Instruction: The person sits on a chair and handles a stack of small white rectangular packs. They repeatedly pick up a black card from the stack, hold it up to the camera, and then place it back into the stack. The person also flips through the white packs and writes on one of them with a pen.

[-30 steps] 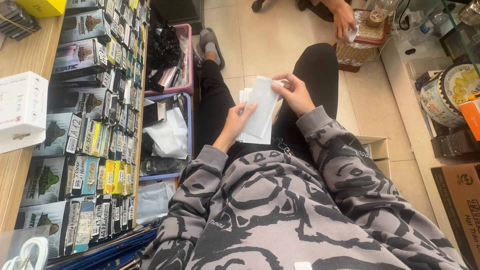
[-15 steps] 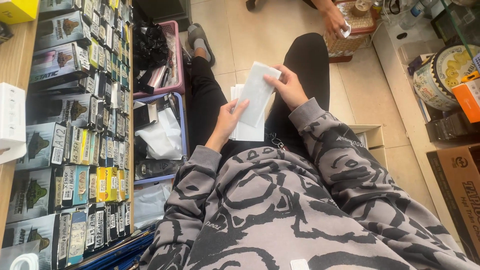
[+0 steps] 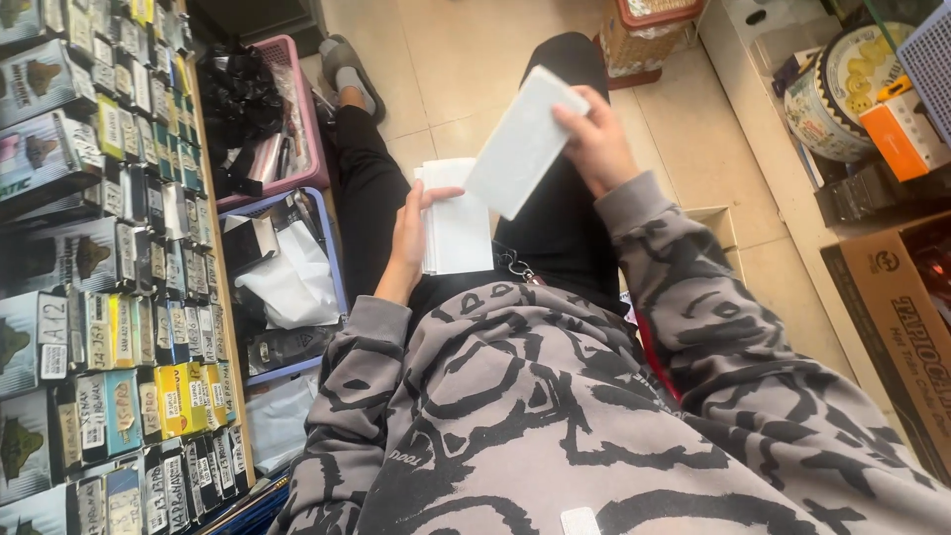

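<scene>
Holding a flat white card [image 3: 522,142] up in the middle of the frame, the right hand [image 3: 597,142] grips it by its upper right edge, with the fingers curled over the top and the thumb behind. The card is tilted and hangs in the air above the lap. It does not touch the stack below.

Just below and to the left, the left hand [image 3: 408,230] lies along the left side of a stack of white cards [image 3: 458,220]. The stack rests on the black trousers [image 3: 545,213]. The fingers are closed lightly on its edge, and the thumb lies across the top corner.

The stack sits on a sloping leg, so it could slide off to the floor if the left hand lets go. The raised card is held by one edge only, so I think a loose grip could make it drop.

On the left side of the frame stand a pink basket [image 3: 297,129] with black things in it and a blue basket [image 3: 332,267] with white bags. Further left is a shelf [image 3: 109,277] packed with small boxes. At the upper right are a round tin [image 3: 842,89] and an orange box [image 3: 903,134]. A brown cardboard box [image 3: 897,327] is at the right edge.
</scene>
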